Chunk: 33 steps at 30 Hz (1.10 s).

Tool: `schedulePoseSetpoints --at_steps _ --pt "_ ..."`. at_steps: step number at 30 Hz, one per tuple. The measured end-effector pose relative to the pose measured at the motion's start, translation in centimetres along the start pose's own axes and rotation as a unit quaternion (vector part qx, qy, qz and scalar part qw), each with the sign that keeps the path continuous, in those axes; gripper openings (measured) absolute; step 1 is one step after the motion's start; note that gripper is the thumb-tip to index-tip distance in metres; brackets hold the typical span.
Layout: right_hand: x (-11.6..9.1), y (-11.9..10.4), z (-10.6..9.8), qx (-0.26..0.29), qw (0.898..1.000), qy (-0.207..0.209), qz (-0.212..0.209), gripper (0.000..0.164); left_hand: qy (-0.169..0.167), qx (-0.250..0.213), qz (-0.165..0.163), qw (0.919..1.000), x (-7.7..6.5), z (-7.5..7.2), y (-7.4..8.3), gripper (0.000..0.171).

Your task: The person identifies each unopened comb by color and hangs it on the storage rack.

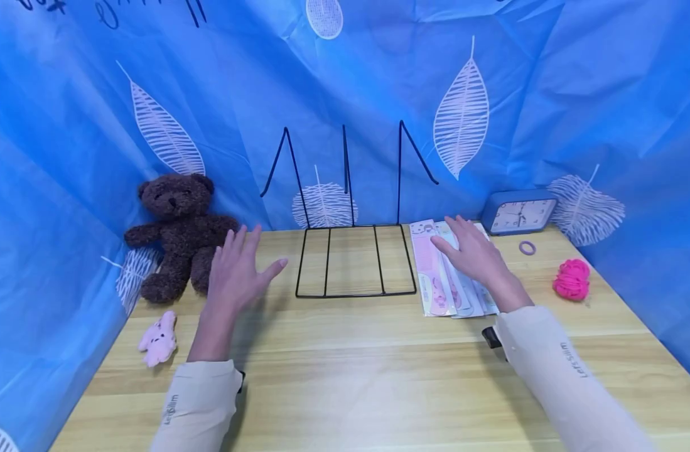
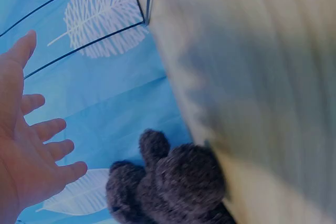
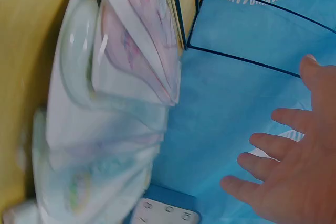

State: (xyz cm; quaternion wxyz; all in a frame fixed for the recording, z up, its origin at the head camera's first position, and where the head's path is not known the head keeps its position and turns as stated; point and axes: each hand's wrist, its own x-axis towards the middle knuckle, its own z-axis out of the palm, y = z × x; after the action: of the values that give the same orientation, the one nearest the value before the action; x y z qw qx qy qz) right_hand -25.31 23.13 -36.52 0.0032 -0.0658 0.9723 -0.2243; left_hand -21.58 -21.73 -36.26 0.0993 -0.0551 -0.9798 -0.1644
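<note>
Both hands are raised over the table with fingers spread and nothing held. My left hand [image 1: 236, 273] hovers beside a dark brown teddy bear [image 1: 177, 226], which sits against the blue backdrop. My right hand [image 1: 473, 251] is above several flat plastic packets [image 1: 435, 276] in pink and pale colours, fanned over one another. Between the hands stands a black wire rack [image 1: 356, 295] with upright prongs at its back. In the left wrist view the bear [image 2: 184, 182] lies beyond the left fingers; in the right wrist view the packets [image 3: 105, 98] appear apart from the right hand [image 3: 294, 161].
A blue clock [image 1: 520, 212] stands at the back right, with a purple ring [image 1: 527, 248] and a pink yarn ball [image 1: 572, 279] nearer. A small pink plush toy [image 1: 159, 339] lies at the left edge. Blue sheeting [image 1: 367, 75] encloses the wooden table [image 1: 367, 376].
</note>
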Motion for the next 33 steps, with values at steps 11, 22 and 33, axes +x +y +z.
schedulePoseSetpoints --at_steps 11,22,33 --pt "0.6 0.4 2.0 0.110 0.993 -0.019 0.028 0.090 0.011 -0.156 -0.011 0.9876 0.8 2.9 0.6 0.099" --pt "1.1 0.6 3.5 0.158 0.985 -0.037 0.064 0.099 -0.036 -0.282 -0.067 0.9563 1.0 4.9 0.5 0.099" --pt "1.1 1.4 4.1 0.179 0.981 -0.037 0.056 0.095 -0.135 -0.331 -0.078 0.9307 1.1 6.1 0.4 0.091"
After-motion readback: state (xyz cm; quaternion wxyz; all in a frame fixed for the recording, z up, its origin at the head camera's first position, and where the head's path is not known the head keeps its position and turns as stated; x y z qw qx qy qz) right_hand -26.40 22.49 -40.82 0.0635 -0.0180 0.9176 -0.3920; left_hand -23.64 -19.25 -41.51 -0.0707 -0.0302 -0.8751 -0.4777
